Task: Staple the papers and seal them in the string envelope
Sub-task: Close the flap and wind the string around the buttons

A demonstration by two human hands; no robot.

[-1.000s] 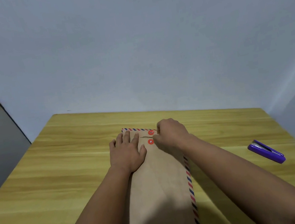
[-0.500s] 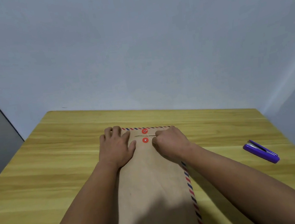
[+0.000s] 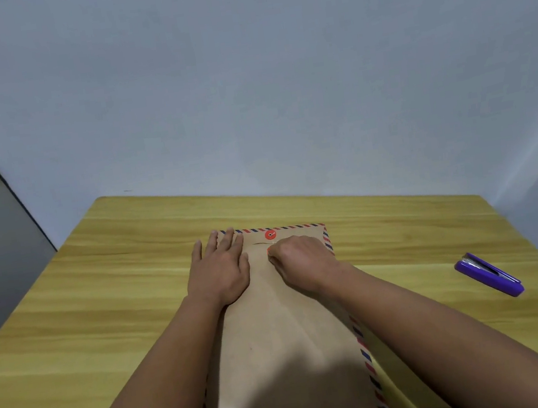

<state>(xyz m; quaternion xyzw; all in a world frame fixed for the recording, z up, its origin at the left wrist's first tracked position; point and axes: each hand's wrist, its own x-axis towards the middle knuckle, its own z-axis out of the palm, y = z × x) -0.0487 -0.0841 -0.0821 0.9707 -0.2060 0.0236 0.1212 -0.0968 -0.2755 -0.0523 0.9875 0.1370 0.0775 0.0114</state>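
the brown string envelope lies flat on the yellow wooden counter, with its long side running away from the person. its near short edge reaches the near edge of the counter. a border of red and blue stripes runs along the far edge, the right edge and the near edge. the flap is folded down at the far end, and the upper red button is in plain view just below the far border.

the left hand rests flat on the far left part of the envelope, palm down, fingers spread apart and holding nothing; the fingertips reach the far border. the right hand is beside it on the right, curled with the fingers drawn together at the lower red button, which is mostly hidden under them. i cannot tell if this grip is pinching the string, because the string is too thin to see here.

the papers are not visible. the purple stapler lies on the counter well apart to the right of the envelope, touched by no hand. behind the counter is a plain pale wall.
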